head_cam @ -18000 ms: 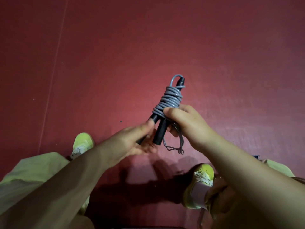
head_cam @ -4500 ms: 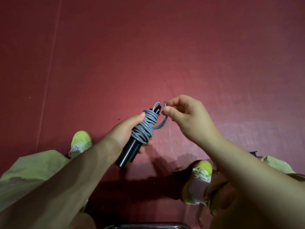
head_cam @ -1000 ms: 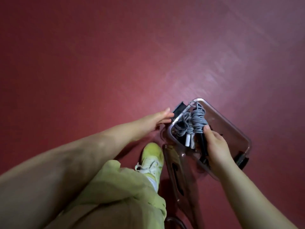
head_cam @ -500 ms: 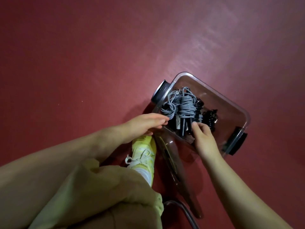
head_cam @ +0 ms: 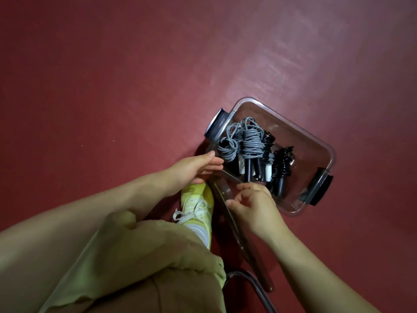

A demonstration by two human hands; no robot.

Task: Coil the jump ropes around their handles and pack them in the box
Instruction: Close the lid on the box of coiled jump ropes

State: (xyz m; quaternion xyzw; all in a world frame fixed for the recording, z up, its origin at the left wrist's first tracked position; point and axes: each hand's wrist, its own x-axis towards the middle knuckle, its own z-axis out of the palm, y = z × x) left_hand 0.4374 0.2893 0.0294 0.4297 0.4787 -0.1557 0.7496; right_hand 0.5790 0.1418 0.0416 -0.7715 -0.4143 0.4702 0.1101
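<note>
A clear plastic box (head_cam: 317, 141) stands on the red floor at the right. Inside it lie two grey coiled jump ropes (head_cam: 251, 143) with black handles and, to their right, black coiled jump ropes (head_cam: 283, 164). My left hand (head_cam: 196, 166) reaches to the box's near left corner, its straight fingers touching the rim. My right hand (head_cam: 253, 205) is outside the box at its near side, thumb and curled fingers pinching the edge of the clear lid (head_cam: 246, 247), which leans on its edge against the box.
The box has a dark latch at each end, one at the left (head_cam: 215, 125) and one at the right (head_cam: 321, 186). My yellow-green shoe (head_cam: 198, 206) and trouser leg are just left of the lid. A curved metal tube (head_cam: 257, 285) sits at the bottom.
My right hand has let go of the grey coiled rope, which now lies in the box, and drawn back to the lid. My left hand stays at the box's corner.
</note>
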